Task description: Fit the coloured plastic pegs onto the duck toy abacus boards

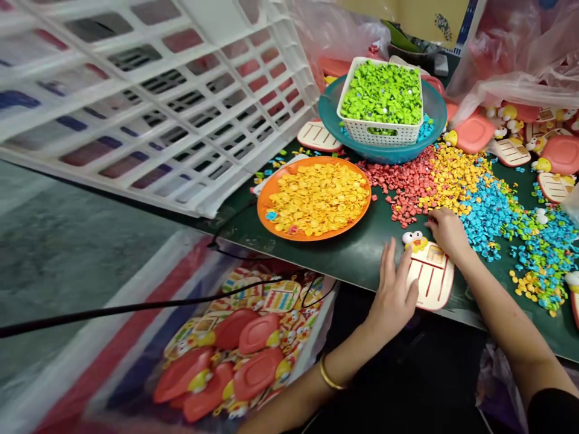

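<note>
A cream plastic toy panel (429, 280) lies at the table's front edge, with a yellow duck-like face, bulging white eyes and red-lined slots. My left hand (392, 289), fingers stretched out and spread, rests beside the panel's left edge. Just above the panel's right side, my right hand (447, 232) has its fingers curled together at the edge of the loose pieces; whatever they pinch, if anything, is hidden. Near it are small red pieces (407, 187), yellow pieces (455, 175) and blue pieces (484, 211) in heaps.
An orange plate (262, 211) of yellow pieces stands left. Behind it, a white basket (380, 129) of green pieces sits in a teal bowl (332, 114). A white crate (271, 138) leans at left. Finished-looking toys (474, 134) lie right; more fill a bag (257, 374) below.
</note>
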The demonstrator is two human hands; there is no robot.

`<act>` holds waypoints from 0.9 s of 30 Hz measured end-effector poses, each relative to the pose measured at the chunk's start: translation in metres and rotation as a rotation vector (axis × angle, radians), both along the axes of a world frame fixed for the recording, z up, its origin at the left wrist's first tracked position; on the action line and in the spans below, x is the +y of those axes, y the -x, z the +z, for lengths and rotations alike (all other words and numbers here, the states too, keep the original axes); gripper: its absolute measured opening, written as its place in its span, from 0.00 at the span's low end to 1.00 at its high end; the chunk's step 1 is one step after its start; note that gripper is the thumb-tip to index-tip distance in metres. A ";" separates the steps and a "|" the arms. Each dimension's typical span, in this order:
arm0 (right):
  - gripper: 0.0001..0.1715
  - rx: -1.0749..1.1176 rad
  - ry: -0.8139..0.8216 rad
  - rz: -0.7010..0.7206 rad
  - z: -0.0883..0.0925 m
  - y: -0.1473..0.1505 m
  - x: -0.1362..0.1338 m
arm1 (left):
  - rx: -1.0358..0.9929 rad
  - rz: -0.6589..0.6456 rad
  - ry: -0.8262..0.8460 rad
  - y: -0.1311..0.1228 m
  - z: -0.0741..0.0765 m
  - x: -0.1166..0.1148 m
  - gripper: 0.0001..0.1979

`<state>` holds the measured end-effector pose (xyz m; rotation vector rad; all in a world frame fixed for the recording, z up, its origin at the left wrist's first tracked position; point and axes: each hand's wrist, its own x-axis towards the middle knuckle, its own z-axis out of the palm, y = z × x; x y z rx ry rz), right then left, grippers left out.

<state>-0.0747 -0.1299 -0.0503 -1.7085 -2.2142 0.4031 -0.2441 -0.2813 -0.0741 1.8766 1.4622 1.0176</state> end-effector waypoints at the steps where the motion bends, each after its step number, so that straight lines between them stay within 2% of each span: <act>1: 0.05 -0.035 0.019 0.001 0.001 0.001 0.004 | 0.076 -0.052 -0.051 0.002 0.002 0.003 0.30; 4: 0.08 0.027 -0.001 0.013 0.010 -0.008 -0.011 | 0.188 -0.314 -0.165 0.009 0.004 0.019 0.26; 7: 0.11 0.246 -0.009 -0.009 0.018 -0.027 -0.053 | 0.223 -0.483 -0.226 0.013 -0.001 0.031 0.24; 11: 0.10 0.324 -0.011 -0.128 0.007 -0.033 -0.099 | 0.250 -0.476 -0.222 0.009 -0.006 0.032 0.24; 13: 0.09 0.290 -0.067 -0.221 -0.003 -0.029 -0.106 | 0.247 -0.467 -0.211 0.006 -0.006 0.030 0.25; 15: 0.09 0.271 -0.101 -0.257 -0.010 -0.024 -0.108 | 0.232 -0.454 -0.193 0.004 -0.005 0.028 0.26; 20: 0.11 0.248 -0.120 -0.166 -0.015 -0.023 -0.117 | 0.187 -0.428 -0.157 0.004 -0.005 0.027 0.28; 27: 0.12 0.254 -0.111 -0.062 -0.010 -0.032 -0.118 | 0.182 -0.419 -0.199 0.003 -0.009 0.026 0.30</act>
